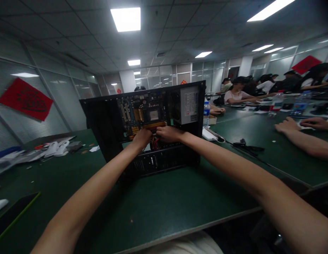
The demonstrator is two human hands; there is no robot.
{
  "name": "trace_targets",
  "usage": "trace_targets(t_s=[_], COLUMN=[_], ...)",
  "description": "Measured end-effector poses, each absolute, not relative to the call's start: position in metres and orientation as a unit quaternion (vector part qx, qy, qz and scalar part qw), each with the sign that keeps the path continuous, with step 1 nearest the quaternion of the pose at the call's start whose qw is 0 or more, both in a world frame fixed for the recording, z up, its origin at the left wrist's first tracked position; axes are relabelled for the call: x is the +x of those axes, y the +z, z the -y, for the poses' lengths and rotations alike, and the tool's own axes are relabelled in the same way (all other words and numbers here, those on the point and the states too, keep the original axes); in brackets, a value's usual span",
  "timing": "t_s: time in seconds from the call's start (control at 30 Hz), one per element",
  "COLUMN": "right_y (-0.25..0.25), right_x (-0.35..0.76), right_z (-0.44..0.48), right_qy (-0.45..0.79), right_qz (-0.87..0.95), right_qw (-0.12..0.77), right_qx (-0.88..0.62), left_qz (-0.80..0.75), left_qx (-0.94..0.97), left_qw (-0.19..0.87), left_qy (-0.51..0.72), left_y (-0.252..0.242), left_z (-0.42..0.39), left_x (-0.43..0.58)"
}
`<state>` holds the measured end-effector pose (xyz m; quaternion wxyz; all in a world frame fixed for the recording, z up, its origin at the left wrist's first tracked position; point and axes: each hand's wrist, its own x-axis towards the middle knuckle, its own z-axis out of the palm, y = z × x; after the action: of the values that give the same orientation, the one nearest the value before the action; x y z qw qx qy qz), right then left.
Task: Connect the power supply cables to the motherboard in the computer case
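Observation:
A black computer case [111,141] stands on the green table in front of me, its open side facing me. Inside it are a motherboard [142,110] with a bare square processor socket area [154,115] and a silver power supply [189,106] at upper right. My left hand [143,138] and my right hand [169,134] meet at the board's lower edge, just below the orange memory slots [154,125]. The fingers of both are bent and closed; what they pinch is hidden. Red and dark cables [155,144] hang between and beneath them.
Plastic bags and scraps [56,148] lie at left, above a green-edged black mat [17,215]. To the right are a water bottle [206,113], a white power strip [209,134] and black cables [248,147]. Another person's hands [288,125] rest on the table at far right.

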<state>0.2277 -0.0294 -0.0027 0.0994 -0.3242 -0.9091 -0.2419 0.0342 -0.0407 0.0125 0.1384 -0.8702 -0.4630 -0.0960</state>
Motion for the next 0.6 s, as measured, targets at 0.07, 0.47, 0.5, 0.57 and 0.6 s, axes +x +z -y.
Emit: trace_targets(t_s=[0.07, 0.47, 0.5, 0.57, 0.6], right_y=[-0.0012, -0.0009, -0.0008, -0.0007, -0.0009], right_x=[0.2278, 0.2270, 0.2271, 0.2272, 0.2274], right_z=[0.0313, 0.0379, 0.0386, 0.0392, 0.0389], right_qy=[-0.240, -0.227, -0.226, -0.227, -0.228], right_qz=[0.908, 0.910, 0.910, 0.910, 0.909], right_qw=[0.101, 0.103, 0.103, 0.103, 0.103], right_qx=[-0.327, -0.332, -0.332, -0.333, -0.332], left_qz=[0.465, 0.470, 0.471, 0.475, 0.478], left_qx=[-0.866, -0.862, -0.861, -0.858, -0.857], left_qw=[0.156, 0.170, 0.169, 0.169, 0.169], left_qy=[-0.095, -0.091, -0.092, -0.094, -0.094], left_y=[0.0138, 0.0111, 0.0105, 0.0099, 0.0099], left_z=[0.0425, 0.0401, 0.0389, 0.0373, 0.0368], left_x=[0.0354, 0.0358, 0.0360, 0.0365, 0.0368])
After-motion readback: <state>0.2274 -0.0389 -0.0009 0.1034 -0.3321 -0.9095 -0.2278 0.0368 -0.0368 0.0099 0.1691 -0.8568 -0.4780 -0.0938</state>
